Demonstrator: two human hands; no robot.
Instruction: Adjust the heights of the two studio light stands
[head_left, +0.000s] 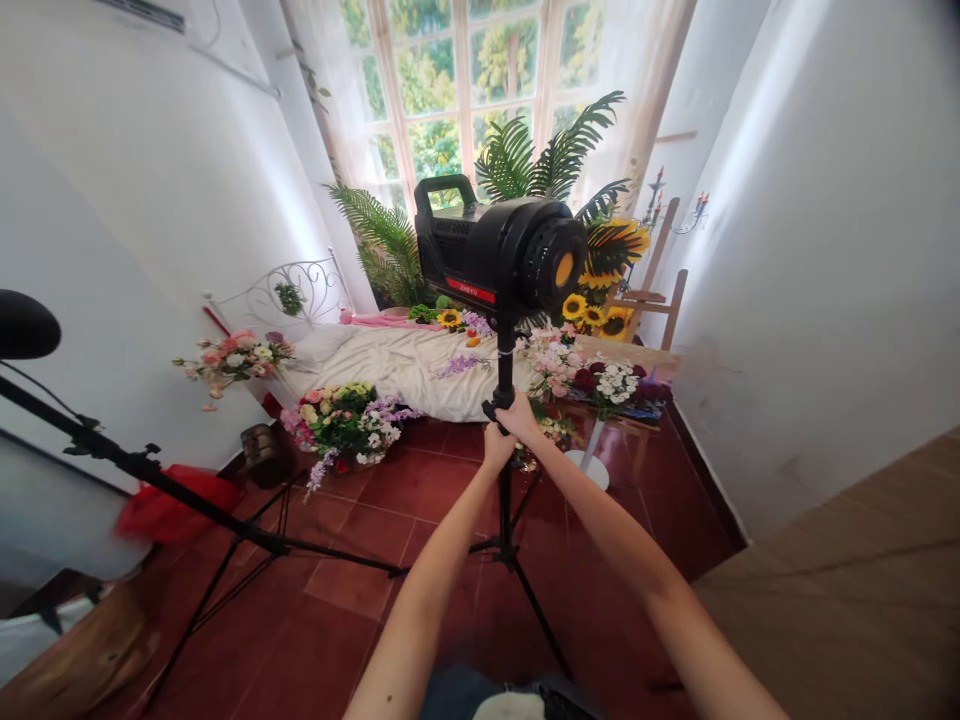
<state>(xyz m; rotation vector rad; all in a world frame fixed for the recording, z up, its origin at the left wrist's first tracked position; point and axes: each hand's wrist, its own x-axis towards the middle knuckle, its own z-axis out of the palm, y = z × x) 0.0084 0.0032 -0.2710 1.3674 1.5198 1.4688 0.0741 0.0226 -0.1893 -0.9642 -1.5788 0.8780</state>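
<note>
Both of my hands are wrapped round the black pole of a light stand (505, 508) in front of me. My left hand (498, 446) grips it just below my right hand (519, 418), which is closed near a clamp knob (491, 409). On top of the stand sits a black studio light (495, 245) with a carry handle, a red label strip and a yellow round centre at its front. The stand's legs are spread on the red tiled floor. My fingers are partly hidden behind the pole and each other.
A second black stand (187, 500) slants across the left, its legs reaching toward mine. Beyond are a bed with a cream sheet (405, 370), flower bunches (349, 425), palm leaves (559, 160), a wooden easel (660, 290) and a white round base (589, 470). A wooden panel (840, 580) stands at right.
</note>
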